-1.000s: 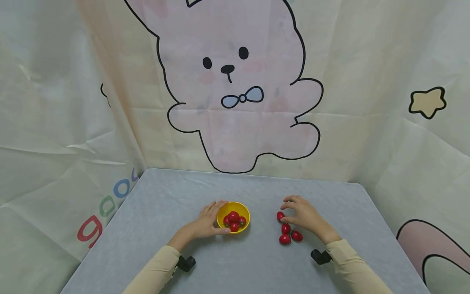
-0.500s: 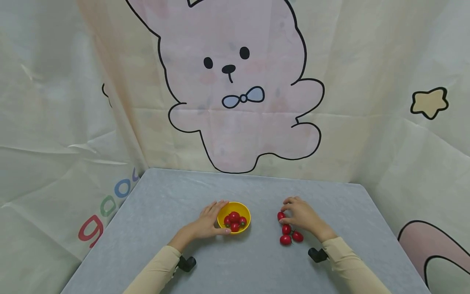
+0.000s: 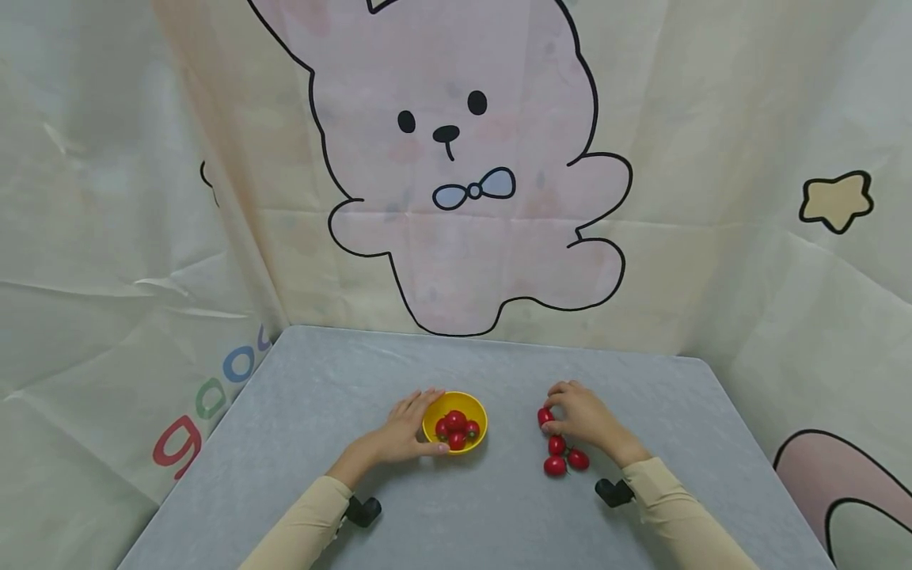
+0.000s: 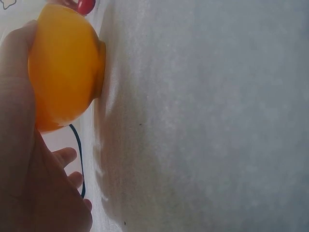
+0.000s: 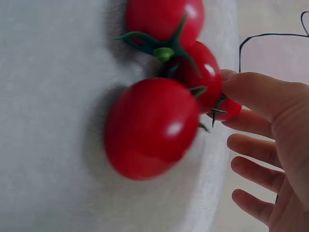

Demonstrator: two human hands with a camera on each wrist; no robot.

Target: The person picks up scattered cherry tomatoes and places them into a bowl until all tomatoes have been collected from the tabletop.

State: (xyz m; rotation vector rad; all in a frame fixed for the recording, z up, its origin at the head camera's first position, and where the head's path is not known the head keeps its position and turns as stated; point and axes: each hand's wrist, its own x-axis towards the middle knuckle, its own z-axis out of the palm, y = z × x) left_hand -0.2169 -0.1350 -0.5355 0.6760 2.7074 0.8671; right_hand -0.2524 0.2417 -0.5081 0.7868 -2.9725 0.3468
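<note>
My left hand (image 3: 395, 435) holds the side of a small yellow bowl (image 3: 461, 400) on the table, thumb at its near rim and fingers at the far left rim. Several red cherry tomatoes (image 3: 454, 419) lie inside the bowl. In the left wrist view the thumb lies along the outside of the bowl (image 4: 65, 67). My right hand (image 3: 586, 417) pinches the farthest tomato (image 3: 545, 416) of a loose group between thumb and index finger. That tomato (image 5: 231, 110) shows partly behind another in the right wrist view, where the other fingers are spread. Its contact with the table is hidden.
Three more cherry tomatoes with green stems, one being the nearest tomato (image 3: 555, 466), lie just in front of my right hand. All stand on a grey cloth-covered table (image 3: 399, 514). A printed curtain (image 3: 655, 261) hangs behind and at both sides.
My right hand has shifted slightly left and its thumb and index finger have closed on the farthest tomato. The left hand and bowl stay put; the head view has shifted slightly.
</note>
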